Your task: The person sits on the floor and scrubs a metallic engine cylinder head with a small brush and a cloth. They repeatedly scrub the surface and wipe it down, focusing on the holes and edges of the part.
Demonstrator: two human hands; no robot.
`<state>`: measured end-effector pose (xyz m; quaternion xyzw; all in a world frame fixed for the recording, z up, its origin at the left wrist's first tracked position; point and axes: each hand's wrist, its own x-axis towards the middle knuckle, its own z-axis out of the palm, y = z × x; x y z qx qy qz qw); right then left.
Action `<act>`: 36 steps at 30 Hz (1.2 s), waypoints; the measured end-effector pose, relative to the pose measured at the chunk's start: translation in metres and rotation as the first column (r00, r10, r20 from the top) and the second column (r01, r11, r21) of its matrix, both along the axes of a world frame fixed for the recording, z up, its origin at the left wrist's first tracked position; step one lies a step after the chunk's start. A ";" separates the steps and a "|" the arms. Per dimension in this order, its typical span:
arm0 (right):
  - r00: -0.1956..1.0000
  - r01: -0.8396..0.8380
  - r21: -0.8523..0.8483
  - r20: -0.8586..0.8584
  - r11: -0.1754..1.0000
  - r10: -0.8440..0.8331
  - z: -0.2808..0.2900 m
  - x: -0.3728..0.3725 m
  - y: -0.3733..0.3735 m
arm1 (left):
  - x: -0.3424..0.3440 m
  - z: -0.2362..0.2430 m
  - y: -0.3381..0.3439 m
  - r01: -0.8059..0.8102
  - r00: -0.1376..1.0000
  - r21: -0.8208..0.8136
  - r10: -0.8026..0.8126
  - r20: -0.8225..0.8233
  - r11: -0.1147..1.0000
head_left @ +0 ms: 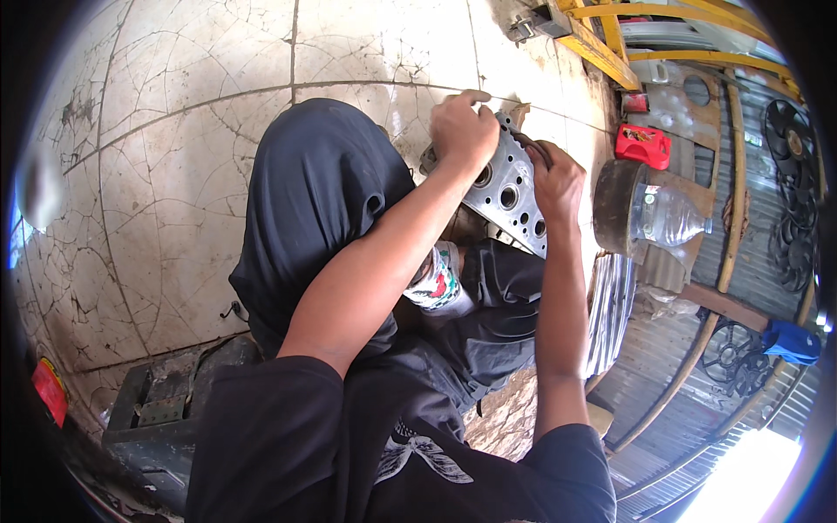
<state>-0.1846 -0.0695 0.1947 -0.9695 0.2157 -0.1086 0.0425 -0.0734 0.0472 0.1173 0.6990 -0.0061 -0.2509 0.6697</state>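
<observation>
A silver metal engine part (520, 219) with several round holes, resembling a cylinder head, sits tilted beside my bent leg. My left hand (464, 131) is at its upper left, fingers curled; whatever they hold, if anything, is hidden. At its upper right edge, my right hand (556, 174) grips a dark, narrow object (532, 145) that I cannot identify. A patterned white cloth or sock (436, 288) shows under my left forearm, between my dark-clothed legs.
Cracked tiles (174, 174) surround me. At right are a red jug (642, 146), dark cylinder (617, 209), clear plastic bottle (667, 213), yellow frame (597, 57), fan assemblies (789, 148) and corrugated sheets (654, 383). A dark bin-like object (157, 436) lies at lower left.
</observation>
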 end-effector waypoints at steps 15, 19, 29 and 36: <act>0.909 -0.352 -0.128 -0.284 0.927 0.305 0.009 0.034 -0.020 | 0.005 0.008 0.004 0.351 0.903 0.240 -0.259 -0.343 0.905; 0.871 -0.413 -0.157 -0.355 0.897 0.339 0.004 0.041 -0.026 | -0.001 0.005 0.000 0.385 0.909 0.294 -0.306 -0.283 0.875; 0.744 -0.506 -0.189 -0.589 0.842 0.315 -0.003 0.051 -0.046 | -0.001 0.009 0.002 0.387 0.908 0.265 -0.314 -0.278 0.883; 0.690 0.134 -0.080 -0.708 0.988 -0.151 -0.003 0.074 -0.012 | 0.000 0.007 0.002 0.401 0.902 0.267 -0.328 -0.281 0.876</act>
